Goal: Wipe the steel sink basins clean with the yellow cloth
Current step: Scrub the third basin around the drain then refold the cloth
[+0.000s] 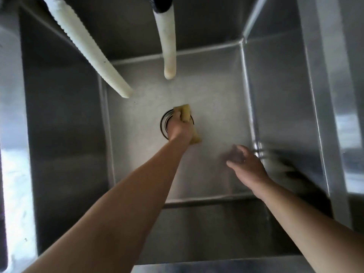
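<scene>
Left hand (180, 128) is closed around the yellow cloth (187, 115), pressing it onto the floor of the steel sink basin (216, 107) right over the round drain (164, 123) at the floor's middle. Right hand (246, 164) hangs loosely spread and empty above the floor near the basin's right wall, its fingertips blurred. Two white hoses (169, 46) dangle from the far edge.

Looking like a commercial kitchen or scullery wash stn: a deep, square-walled stainless steel sink basin (275, 95) is filling the view, w/ a round drain (164, 123) sitting in the middle of its floor. Two white hoses (86, 48) are hanging down into it from above. Steel surfaces are running off on both sides.
</scene>
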Demonstrator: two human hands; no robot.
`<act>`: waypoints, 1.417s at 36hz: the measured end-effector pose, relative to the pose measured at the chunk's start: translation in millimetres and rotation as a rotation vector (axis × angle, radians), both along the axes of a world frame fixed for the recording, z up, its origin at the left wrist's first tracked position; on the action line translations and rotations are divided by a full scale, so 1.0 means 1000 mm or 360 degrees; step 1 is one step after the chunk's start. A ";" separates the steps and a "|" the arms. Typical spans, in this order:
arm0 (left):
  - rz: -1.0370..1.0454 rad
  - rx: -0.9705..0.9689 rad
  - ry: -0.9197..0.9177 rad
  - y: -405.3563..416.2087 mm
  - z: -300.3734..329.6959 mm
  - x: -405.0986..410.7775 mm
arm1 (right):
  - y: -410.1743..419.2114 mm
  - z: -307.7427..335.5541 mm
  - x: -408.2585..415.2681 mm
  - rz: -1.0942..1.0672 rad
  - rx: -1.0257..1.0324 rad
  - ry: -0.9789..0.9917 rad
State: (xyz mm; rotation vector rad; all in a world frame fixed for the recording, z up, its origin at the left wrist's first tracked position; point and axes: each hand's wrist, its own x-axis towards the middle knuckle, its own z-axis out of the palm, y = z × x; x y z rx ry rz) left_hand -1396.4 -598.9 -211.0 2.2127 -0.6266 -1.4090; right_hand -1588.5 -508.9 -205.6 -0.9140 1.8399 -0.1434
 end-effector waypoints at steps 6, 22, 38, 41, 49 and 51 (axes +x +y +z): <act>0.0007 -0.0020 0.0700 0.051 0.028 0.013 | -0.015 0.019 0.016 -0.0405 -0.0188 -0.0393; -0.0377 0.0217 0.1545 0.075 0.052 0.052 | -0.040 0.034 0.030 -0.0225 0.0732 -0.1499; -0.0072 0.0203 -0.0140 0.098 0.032 0.112 | -0.113 0.035 0.058 0.0324 -0.0437 0.0613; -0.0592 0.0399 -0.0558 0.112 0.022 0.134 | -0.130 0.032 0.055 0.0761 -0.0691 0.1110; -0.0989 0.0655 -0.0645 0.150 0.006 0.154 | -0.106 -0.015 0.087 0.0870 -0.0292 0.1007; -0.0938 0.0673 -0.0577 0.158 0.000 0.153 | -0.106 -0.022 0.108 0.0613 -0.0319 0.0987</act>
